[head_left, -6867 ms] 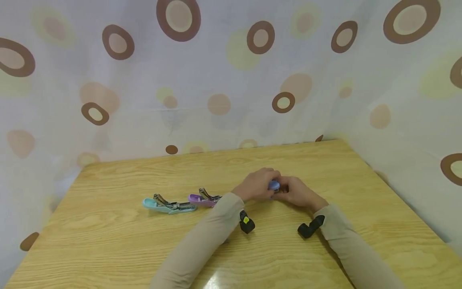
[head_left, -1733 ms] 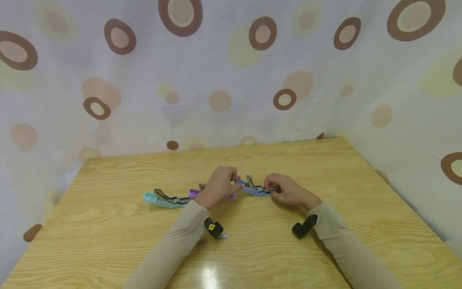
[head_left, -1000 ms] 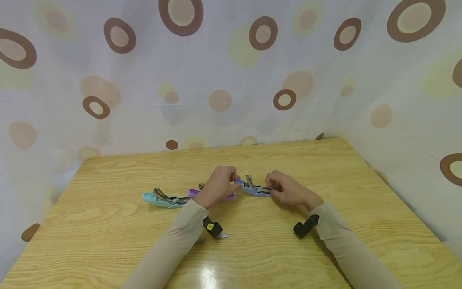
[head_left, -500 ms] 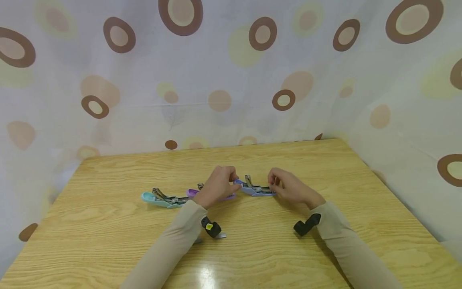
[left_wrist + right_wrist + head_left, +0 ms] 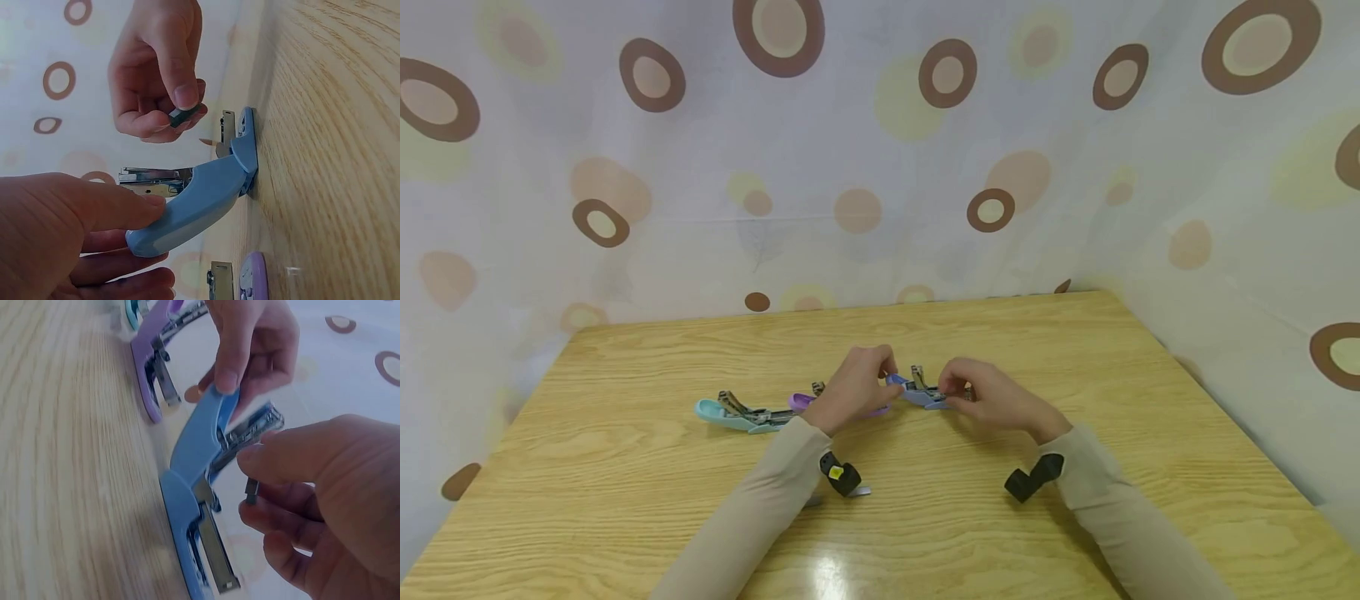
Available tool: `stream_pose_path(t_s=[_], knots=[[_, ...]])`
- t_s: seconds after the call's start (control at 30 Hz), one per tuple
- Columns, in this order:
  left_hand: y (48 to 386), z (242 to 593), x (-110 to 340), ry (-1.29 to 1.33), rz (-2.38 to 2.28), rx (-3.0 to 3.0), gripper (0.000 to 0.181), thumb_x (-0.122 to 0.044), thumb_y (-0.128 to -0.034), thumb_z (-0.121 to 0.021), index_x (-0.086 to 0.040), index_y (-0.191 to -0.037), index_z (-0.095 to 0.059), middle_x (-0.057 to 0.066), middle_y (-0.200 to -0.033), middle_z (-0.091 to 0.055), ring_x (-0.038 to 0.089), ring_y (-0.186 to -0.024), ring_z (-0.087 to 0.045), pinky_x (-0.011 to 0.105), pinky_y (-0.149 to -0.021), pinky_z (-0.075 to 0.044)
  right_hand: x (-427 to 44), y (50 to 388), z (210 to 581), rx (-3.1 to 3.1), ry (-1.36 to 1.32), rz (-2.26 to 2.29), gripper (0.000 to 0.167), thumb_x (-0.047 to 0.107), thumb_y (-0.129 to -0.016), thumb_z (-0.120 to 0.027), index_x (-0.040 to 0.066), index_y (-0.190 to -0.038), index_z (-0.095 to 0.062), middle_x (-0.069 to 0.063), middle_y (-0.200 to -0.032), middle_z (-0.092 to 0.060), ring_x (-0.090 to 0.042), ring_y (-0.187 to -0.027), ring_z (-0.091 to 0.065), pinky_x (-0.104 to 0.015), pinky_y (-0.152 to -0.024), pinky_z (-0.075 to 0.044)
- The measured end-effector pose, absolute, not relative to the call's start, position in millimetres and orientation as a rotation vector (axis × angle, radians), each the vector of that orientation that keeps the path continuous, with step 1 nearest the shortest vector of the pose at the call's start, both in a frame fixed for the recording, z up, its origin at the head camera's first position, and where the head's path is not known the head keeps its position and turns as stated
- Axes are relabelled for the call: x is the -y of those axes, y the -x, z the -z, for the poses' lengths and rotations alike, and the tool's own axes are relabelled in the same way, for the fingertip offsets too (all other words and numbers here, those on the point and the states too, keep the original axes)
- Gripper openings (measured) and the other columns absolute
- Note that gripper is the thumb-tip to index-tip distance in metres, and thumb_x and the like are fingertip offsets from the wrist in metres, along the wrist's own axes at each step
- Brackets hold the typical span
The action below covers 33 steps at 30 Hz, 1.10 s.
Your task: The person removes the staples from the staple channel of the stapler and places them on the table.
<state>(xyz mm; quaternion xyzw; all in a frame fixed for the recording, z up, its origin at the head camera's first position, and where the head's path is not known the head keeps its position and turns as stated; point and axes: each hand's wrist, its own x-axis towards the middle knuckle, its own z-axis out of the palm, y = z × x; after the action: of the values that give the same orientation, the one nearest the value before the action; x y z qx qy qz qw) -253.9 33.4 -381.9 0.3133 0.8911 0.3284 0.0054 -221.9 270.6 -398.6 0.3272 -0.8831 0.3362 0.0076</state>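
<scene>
A blue stapler (image 5: 916, 396) lies opened out on the table, its cover swung back and its metal magazine exposed. My left hand (image 5: 853, 390) pinches the end of the raised cover between thumb and fingers, clearly seen in the left wrist view. Above the stapler's base, my right hand (image 5: 996, 396) pinches a short dark strip of staples (image 5: 251, 490) between thumb and fingertips. In the right wrist view the strip is apart from the magazine (image 5: 217, 550). A purple stapler (image 5: 801, 402), also opened, is partly hidden behind my left hand.
A turquoise stapler (image 5: 730, 419), opened too, lies at the left of the row. Thin metallic strips (image 5: 861, 492) rest on the wooden table (image 5: 940, 533), partly under the left wrist. A patterned cloth (image 5: 880, 167) stands behind the table and along its right side.
Earliest, both hands were together round the blue stapler; later it lies opened with the left hand on its cover. In the last half second my right hand has moved left over the base.
</scene>
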Motion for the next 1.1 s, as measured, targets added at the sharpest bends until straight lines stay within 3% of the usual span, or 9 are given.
stream_pose_path(t_s=[0.2,0.57,1.1], knots=[[254,385,-33,-0.988,-1.015,-2.79,0.024,-0.014,-0.083,-0.074,-0.005,-0.098,-0.057,0.01,-0.095,-0.066,0.024,-0.089,-0.063,0.033,-0.075,-0.051,-255,217,398,2.78,-1.143,-1.086,0.012,-0.002,-0.088,-0.065,0.006,-0.096,-0.059,-0.004,-0.088,-0.061,-0.007,-0.074,-0.052,-0.024,-0.061,-0.046],[255,385,-30,-1.03,-1.012,-2.797,0.019,-0.011,-0.0828,-0.071,-0.007,-0.093,-0.056,0.006,-0.089,-0.065,0.014,-0.074,-0.054,0.027,-0.065,-0.046,-224,199,394,2.846,-1.376,-1.068,0.009,0.005,-0.09,-0.065,0.007,-0.098,-0.061,0.002,-0.09,-0.061,-0.003,-0.077,-0.053,-0.027,-0.069,-0.05],[253,383,-32,-0.996,-0.991,-2.79,0.019,-0.015,-0.0847,-0.072,-0.008,-0.095,-0.058,0.007,-0.092,-0.065,0.013,-0.066,-0.05,0.025,-0.062,-0.044,-198,187,412,2.868,-1.526,-1.052,0.012,0.001,-0.085,-0.065,0.009,-0.094,-0.061,-0.002,-0.088,-0.06,-0.001,-0.078,-0.049,-0.017,-0.072,-0.046]])
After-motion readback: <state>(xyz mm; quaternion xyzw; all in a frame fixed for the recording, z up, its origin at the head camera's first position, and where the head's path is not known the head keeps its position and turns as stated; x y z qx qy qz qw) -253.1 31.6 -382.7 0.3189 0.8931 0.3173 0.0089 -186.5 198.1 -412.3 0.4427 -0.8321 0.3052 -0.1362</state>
